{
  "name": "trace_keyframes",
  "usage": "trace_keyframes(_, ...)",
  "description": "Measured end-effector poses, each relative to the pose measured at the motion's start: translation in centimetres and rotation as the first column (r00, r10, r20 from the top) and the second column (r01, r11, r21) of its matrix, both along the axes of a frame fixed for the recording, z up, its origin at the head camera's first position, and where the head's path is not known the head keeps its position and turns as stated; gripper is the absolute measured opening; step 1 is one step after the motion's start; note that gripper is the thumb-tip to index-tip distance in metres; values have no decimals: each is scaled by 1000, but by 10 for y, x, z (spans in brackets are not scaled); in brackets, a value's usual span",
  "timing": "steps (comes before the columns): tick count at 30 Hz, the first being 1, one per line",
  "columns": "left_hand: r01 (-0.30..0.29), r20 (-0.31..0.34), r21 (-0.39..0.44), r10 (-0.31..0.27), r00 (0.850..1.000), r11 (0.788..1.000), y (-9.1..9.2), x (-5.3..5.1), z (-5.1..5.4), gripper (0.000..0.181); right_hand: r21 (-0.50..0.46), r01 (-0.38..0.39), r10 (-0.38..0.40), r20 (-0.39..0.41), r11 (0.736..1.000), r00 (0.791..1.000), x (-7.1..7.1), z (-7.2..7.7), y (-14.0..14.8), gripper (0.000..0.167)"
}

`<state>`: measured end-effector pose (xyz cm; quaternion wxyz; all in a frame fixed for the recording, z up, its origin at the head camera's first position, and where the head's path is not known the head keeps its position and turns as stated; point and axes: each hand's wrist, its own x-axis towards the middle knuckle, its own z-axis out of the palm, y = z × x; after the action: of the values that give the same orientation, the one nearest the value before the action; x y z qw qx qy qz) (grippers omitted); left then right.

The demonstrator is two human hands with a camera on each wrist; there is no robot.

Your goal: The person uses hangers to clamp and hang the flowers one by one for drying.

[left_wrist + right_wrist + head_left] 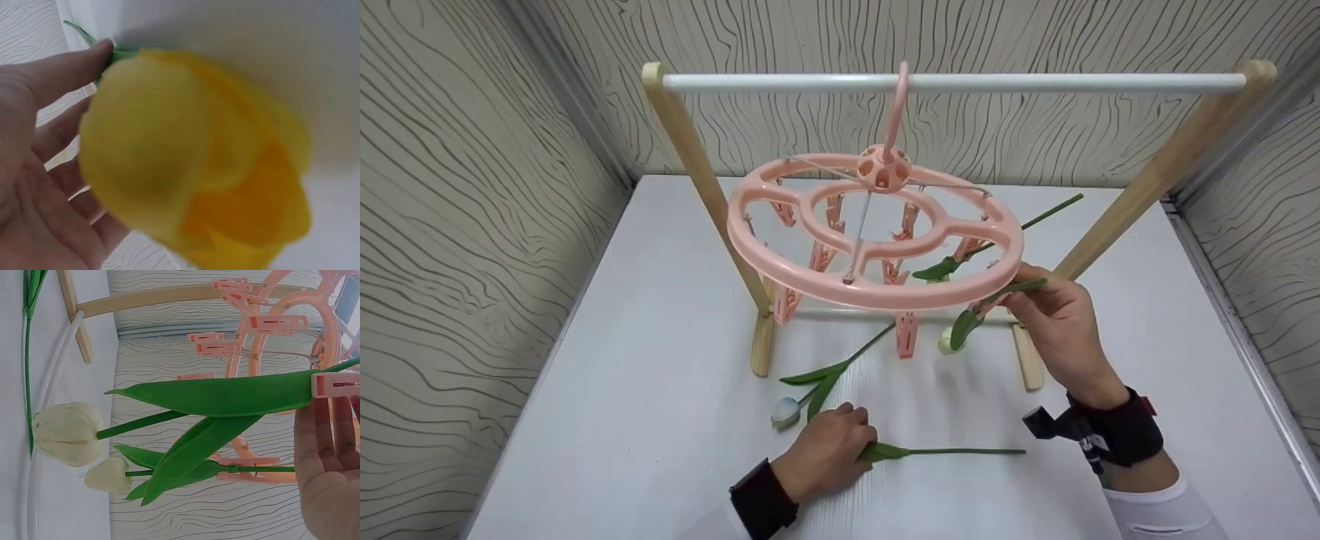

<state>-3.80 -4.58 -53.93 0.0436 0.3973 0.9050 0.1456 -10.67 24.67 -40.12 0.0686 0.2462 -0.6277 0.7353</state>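
Observation:
My left hand (829,446) is low over the white table, pinching a yellow tulip (146,129) near the base of its bloom. Its green stem points right along the tabletop. At the right rim of a pink round clip hanger (840,279), my right hand (1065,330) grips a pink clothespin (337,385). This clothespin sits across the stem of a white tulip (70,433), whose bloom hangs downward. Behind it, a second white tulip (109,475) hangs from another clip. A pale blue tulip (785,412) lies on the table beyond my left hand.
The hanger hooks over a white rod (780,83) between wooden legs (1166,169). Several pink clips, such as the front one (907,335), dangle from its rings. A lower white bar (840,313) crosses between the legs. Patterned walls (427,225) enclose the table (645,390).

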Motion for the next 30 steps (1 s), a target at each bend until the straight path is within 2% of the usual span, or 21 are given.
trace_keyframes(4, 3, -29, -22, -4, 1000, 1000, 1, 1, -1, 7, -6, -21, 21, -7, 1000, 1000, 2, -1, 1, 32)
trace_keyframes(9, -1, -10, -14, 1, 1000, 1000, 2, 1, 0, 8, -30, -29, 29, 4, 999, 1000, 6, -2, 1, 31)
trace_keyframes(13, -11, 26, -15, 11, 1000, 1000, 4, 0, 0, 9, -46, -8, 9, 20, 999, 1000, 11, -5, 4, 29)
trace_keyframes(21, -25, 104, 14, 23, 994, 1000, 5, -4, 0, 14, -8, 19, -19, 13, 1000, 1000, 28, -17, 11, 27)
trace_keyframes(25, -47, 161, 64, 37, 986, 997, 2, -6, 1, 16, 1, 26, -26, 27, 1000, 999, 39, -23, 12, 27)
trace_keyframes(30, -87, 208, 140, 57, 976, 986, -1, -11, 9, 15, 27, 36, -37, 51, 999, 998, 54, -25, 12, 28)
